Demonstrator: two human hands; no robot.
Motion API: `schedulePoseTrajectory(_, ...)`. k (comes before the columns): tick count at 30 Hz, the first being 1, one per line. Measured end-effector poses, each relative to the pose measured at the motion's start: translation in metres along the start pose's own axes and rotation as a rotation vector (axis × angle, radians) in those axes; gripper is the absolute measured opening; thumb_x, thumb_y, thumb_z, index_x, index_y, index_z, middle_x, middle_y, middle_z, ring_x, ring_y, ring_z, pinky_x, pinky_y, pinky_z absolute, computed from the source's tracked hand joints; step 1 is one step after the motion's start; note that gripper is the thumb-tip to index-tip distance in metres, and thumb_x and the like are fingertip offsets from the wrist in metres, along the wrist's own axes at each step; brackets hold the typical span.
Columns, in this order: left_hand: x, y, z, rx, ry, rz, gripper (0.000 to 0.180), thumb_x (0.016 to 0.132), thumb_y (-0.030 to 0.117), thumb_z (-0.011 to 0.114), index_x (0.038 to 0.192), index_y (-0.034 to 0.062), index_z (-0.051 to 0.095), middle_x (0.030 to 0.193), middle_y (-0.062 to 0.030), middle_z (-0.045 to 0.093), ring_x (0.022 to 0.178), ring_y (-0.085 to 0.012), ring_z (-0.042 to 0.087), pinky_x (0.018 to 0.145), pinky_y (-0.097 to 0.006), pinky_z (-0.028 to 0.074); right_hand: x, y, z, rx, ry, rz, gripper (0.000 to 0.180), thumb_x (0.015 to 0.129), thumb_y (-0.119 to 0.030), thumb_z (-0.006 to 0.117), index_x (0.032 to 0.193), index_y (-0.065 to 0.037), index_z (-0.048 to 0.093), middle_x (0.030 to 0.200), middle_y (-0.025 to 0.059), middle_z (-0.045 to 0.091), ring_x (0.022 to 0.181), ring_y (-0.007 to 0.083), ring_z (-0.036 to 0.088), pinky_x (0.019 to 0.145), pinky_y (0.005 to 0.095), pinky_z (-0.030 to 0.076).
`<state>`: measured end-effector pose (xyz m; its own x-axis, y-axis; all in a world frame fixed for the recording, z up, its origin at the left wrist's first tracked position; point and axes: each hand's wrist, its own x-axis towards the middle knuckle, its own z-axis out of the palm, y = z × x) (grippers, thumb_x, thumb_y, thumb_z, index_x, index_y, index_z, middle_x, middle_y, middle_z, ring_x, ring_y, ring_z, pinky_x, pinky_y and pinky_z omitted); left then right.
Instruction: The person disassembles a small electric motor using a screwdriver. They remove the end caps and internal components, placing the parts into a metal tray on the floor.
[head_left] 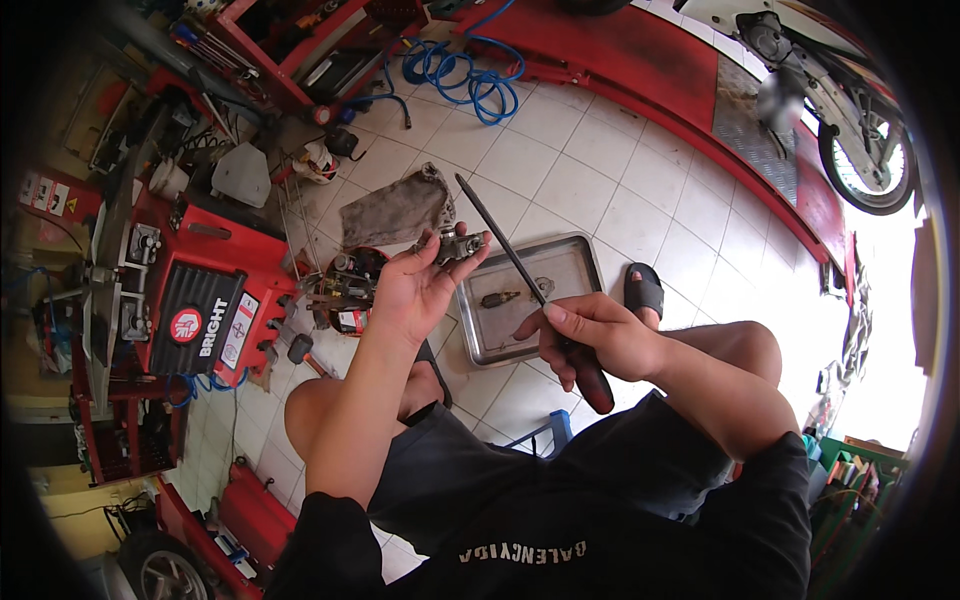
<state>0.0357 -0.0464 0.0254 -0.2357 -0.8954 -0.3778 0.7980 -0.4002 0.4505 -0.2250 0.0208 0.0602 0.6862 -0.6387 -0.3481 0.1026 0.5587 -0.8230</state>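
The left hand (pixel 415 280) holds a small, irregular grey metal part (pixel 458 245) between the thumb and the fingers, raised above the floor near the upper left of the tray. The right hand (pixel 595 340) is closed around the handle of a long, thin black screwdriver (pixel 494 230), whose tip points up and away, passing beside the metal part. In this view its shaft and the right hand cross the rectangular silver metal tray (pixel 487 330) and hide some of its right side. Inside the tray lies a short, dark cylindrical piece (pixel 495 299) with a brass-coloured end.

Beyond the left hand, a crumpled grey-brown cloth (pixel 390 207) is spread on the white tiles. A coiled blue hose (pixel 460 80) occupies the floor farther away, next to a long red platform (pixel 620 50). At left stands a red and black machine (pixel 200 300), with a dark-headed hammer (pixel 301 348) near it.
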Motion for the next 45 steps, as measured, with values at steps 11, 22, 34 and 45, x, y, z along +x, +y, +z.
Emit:
schedulePoseTrajectory(11, 0.002, -0.002, 0.013, -0.173, -0.038, -0.026, 0.052, 0.104, 0.045, 0.05, 0.119, -0.005, 0.053, 0.112, -0.0201, 0.058, 0.099, -0.0331, 0.055, 0.084, -0.037, 0.051, 0.0, 0.002, 0.017, 0.03, -0.051, 0.008, 0.04, 0.111, -0.032, 0.037, 0.117, 0.003, 0.055, 0.079, 0.0079, 0.061, 0.071, 0.0173, 0.066, 0.064, 0.0276, 0.056)
schedulePoseTrajectory(22, 0.009, 0.0, 0.017, -0.182, 0.005, 0.114, 0.029, 0.1, 0.034, 0.047, 0.106, 0.0063, 0.054, 0.1, -0.0145, 0.054, 0.09, -0.0283, 0.049, 0.065, -0.032, 0.045, -0.004, 0.011, 0.028, 0.106, -0.048, 0.198, 0.045, 0.111, -0.039, 0.034, 0.098, 0.0, 0.051, 0.062, 0.0053, 0.047, 0.048, 0.0129, 0.045, 0.045, 0.0272, 0.041)
schedulePoseTrajectory(34, 0.01, 0.0, 0.015, -0.119, 0.029, 0.188, 0.026, 0.1, 0.034, 0.047, 0.106, 0.0096, 0.054, 0.098, -0.0128, 0.055, 0.088, -0.0287, 0.051, 0.066, -0.034, 0.044, -0.001, 0.012, 0.028, 0.123, -0.027, 0.216, 0.042, 0.112, -0.037, 0.034, 0.098, 0.0, 0.05, 0.061, 0.0044, 0.044, 0.047, 0.013, 0.041, 0.044, 0.0279, 0.038)
schedulePoseTrajectory(45, 0.012, -0.001, 0.015, 0.136, 0.035, 0.353, 0.024, 0.101, 0.035, 0.047, 0.109, 0.0126, 0.05, 0.096, -0.01, 0.056, 0.083, -0.0273, 0.055, 0.063, -0.035, 0.043, -0.001, 0.012, 0.026, 0.264, -0.026, 0.276, 0.041, 0.111, -0.038, 0.037, 0.099, -0.001, 0.049, 0.061, 0.004, 0.041, 0.048, 0.0125, 0.039, 0.043, 0.0276, 0.036)
